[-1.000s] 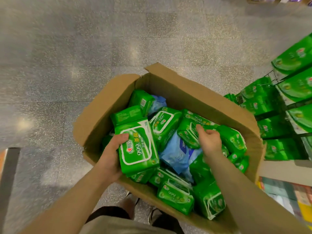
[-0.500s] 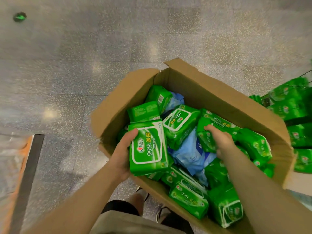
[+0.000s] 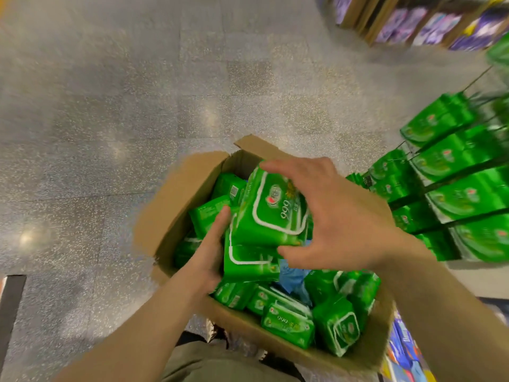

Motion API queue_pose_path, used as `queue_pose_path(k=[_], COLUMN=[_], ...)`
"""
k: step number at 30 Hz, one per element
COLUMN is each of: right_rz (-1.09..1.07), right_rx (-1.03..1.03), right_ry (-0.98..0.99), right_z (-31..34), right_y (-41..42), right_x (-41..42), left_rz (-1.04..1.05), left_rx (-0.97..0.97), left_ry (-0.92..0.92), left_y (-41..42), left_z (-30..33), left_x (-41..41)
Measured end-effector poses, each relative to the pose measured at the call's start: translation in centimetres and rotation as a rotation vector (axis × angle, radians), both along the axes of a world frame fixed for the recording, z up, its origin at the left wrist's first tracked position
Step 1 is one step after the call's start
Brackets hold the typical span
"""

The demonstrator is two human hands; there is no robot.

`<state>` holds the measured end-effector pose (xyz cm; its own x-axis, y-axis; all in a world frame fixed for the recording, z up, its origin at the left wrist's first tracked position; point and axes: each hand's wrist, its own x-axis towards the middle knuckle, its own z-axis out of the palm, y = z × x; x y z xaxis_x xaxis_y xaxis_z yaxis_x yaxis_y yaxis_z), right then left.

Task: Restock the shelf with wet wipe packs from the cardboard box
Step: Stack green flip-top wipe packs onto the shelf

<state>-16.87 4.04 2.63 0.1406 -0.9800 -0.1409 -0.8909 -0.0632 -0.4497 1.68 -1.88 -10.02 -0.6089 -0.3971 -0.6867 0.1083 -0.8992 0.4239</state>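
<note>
Head-camera footage is blurred at the edges, yet the risk is plain enough: two wet wipe packs are being stacked over the cardboard box [image 3: 176, 205], and the slick film wrappers could slide on one another, so that the upper pack [image 3: 271, 212] might be lost back into the box or onto the floor [image 3: 110, 106] if the stack is tilted on the way to the shelf [image 3: 454, 172]. The risk is judged to grow if more packs are added to the pile.

The lower pack [image 3: 249, 260] is held from its left side by the left hand [image 3: 209, 252], fingers curled along its edge and underneath. The upper pack lies directly on it and is gripped by the right hand [image 3: 338, 219], fingers spread wide over the far edge and the thumb set against the near edge. Both packs are held just above the heap of loose green packs [image 3: 289, 321] that fills the box. Rows of like green packs are seen on the shelf to the right, close beside the box.
</note>
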Motion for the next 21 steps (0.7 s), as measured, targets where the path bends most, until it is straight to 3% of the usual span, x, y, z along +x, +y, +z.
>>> queue_pose_path(k=[3, 7, 10, 13, 14, 16, 17, 19, 21], right_rz=[0.124, 0.055, -0.141, -0.565, -0.731, -1.040, -1.140, -1.175, -1.064], right_rx=[0.000, -0.035, -0.017, -0.139, -0.215, -0.207, -0.075, 0.298, 0.544], right_ry=[0.132, -0.020, -0.328, -0.813, -0.881, -0.764, -0.610, -0.297, -0.073], right_z=[0.5, -0.6, -1.1, -3.2, -4.9, -9.5, -12.3, -17.2, -20.7], right_y=[-0.8, -0.3, 1.1, 2.4, 2.8, 4.3, 5.5, 9.2, 13.1], right_x=[0.9, 1.0, 0.6, 0.0, -0.7, -2.6, -3.5, -4.5, -4.1], left_rz=[0.011, 0.016, 0.029, 0.063, 0.071, 0.071, 0.074, 0.068, 0.057], left_rx=[-0.049, -0.109, -0.108, -0.083, -0.079, -0.087, -0.086, -0.080, -0.082], left_ry=[0.038, 0.078, 0.083, 0.077, 0.085, 0.108, 0.113, 0.107, 0.109], left_y=[-0.5, -1.0, -1.3, -1.5, -1.7, -2.0, -2.2, -2.5, -2.6], left_z=[1.0, 1.8, 1.8, 2.0, 2.1, 1.9, 1.8, 1.7, 1.9], left_x=[-0.7, -1.2, -1.4, -1.8, -1.9, -2.2, -2.3, -2.4, -2.4])
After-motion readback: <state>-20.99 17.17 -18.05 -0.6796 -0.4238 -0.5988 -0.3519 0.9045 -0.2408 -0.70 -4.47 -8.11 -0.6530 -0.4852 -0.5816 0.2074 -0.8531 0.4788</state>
